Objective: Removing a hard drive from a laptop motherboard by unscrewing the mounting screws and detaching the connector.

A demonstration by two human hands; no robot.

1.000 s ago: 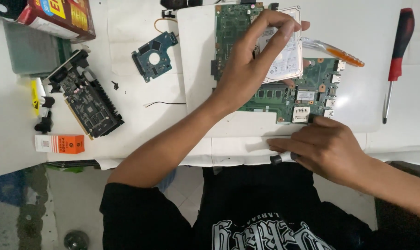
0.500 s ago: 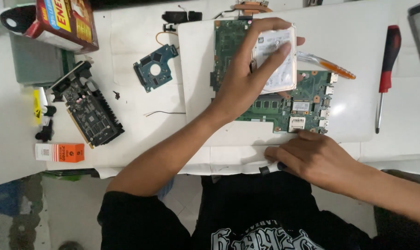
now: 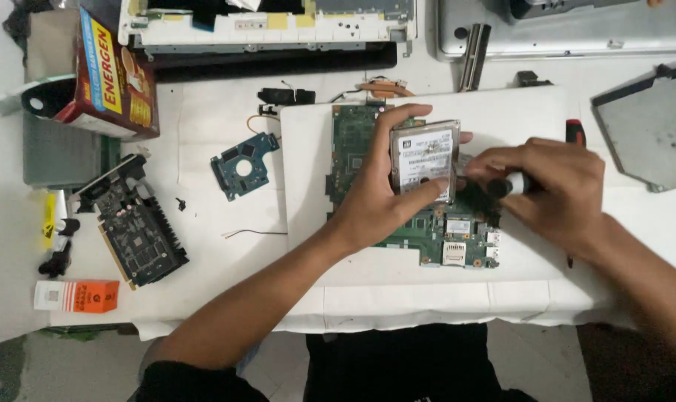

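The left hand [image 3: 383, 197] is gripping a hard drive [image 3: 424, 159], thumb under its near edge and fingers curled over the far one, holding it tilted above the green board [image 3: 435, 234]. Its long axis is running away from the person. The right hand [image 3: 550, 190], just beside it, is pinching a screwdriver [image 3: 511, 184] pointed at the drive's right edge. Both are working over a white pad [image 3: 308, 186] on the surface [image 3: 204, 134]. Further left are lying a blue circuit board [image 3: 243, 165], a black card [image 3: 133, 223] and a red box [image 3: 115, 74].
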